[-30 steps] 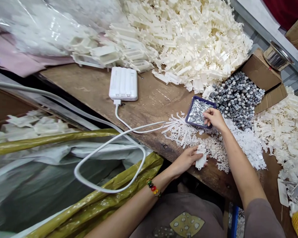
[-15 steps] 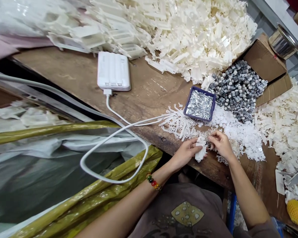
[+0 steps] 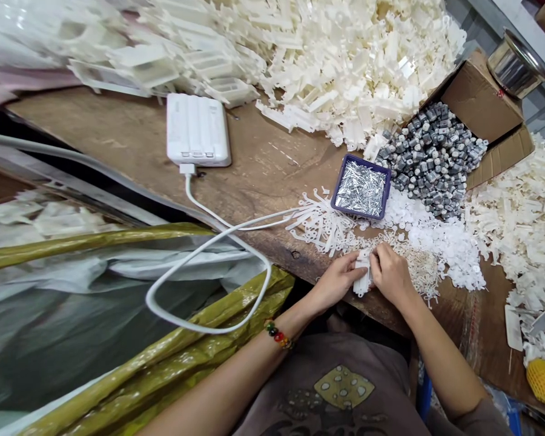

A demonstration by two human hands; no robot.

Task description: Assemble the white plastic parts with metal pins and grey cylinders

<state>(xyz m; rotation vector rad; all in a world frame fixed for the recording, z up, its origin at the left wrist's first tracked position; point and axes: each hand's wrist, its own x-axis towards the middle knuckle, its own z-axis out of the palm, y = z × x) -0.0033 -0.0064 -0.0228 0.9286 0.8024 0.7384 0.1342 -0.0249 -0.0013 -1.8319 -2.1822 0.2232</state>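
My left hand (image 3: 335, 281), with a beaded bracelet (image 3: 278, 335) on its wrist, grips a white plastic moulded part (image 3: 361, 284) at the table's front edge. My right hand (image 3: 390, 275) is pinching the upper side of that same part, and the fingers hide much of it. Just beyond my hands lies a tangle of white plastic runners (image 3: 327, 227). A small purple tray (image 3: 361, 186) of tiny silver metal pins stands beyond my right hand, not touching it.
A wooden workbench (image 3: 254, 151) carries a large heap of cream plastic parts (image 3: 345, 66), a white power bank (image 3: 198, 130) with a white cable (image 3: 209, 297), and a cardboard box (image 3: 481, 103) of grey metal-and-plastic parts. A steel pot (image 3: 516, 65) stands beyond it. Plastic sacks (image 3: 118, 327) hang left of the bench.
My right hand has moved from the purple tray to the white part, now gripping it alongside my left hand. The view has shifted slightly, so the bench contents sit further left and up.
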